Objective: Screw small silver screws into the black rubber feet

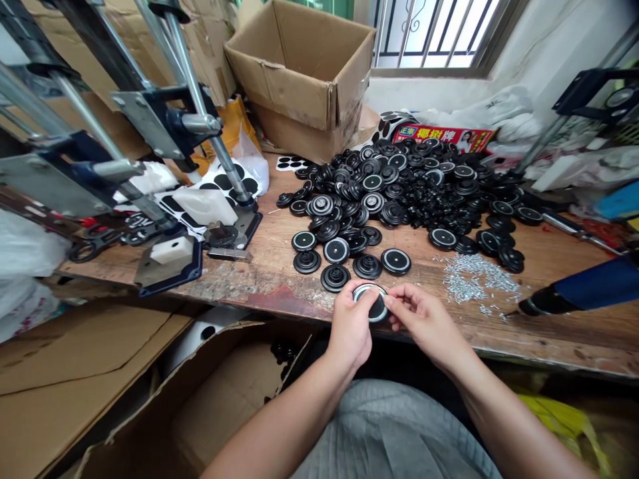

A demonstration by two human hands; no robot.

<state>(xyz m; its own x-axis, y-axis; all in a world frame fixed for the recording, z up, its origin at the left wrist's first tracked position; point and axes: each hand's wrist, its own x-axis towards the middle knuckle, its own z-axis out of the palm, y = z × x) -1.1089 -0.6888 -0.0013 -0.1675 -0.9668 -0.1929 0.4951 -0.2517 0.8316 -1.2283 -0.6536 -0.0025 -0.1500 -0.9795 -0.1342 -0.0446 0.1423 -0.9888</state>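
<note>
Disc: black round disc (372, 305) with a pale ring, held over the worktop's (279, 279) near edge.
Left hand (351, 327): grips its left rim, steadying it.
Right hand (422, 318): fingertips pinch the right rim.
Pile (419, 186): more discs heaped toward the far edge, within reach.
Screws (474, 274): loose, right.

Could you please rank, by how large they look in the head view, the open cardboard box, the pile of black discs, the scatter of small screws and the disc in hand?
1. pile of black discs
2. cardboard box, close behind though farther away, so unsure
3. scatter of screws
4. held disc
</note>
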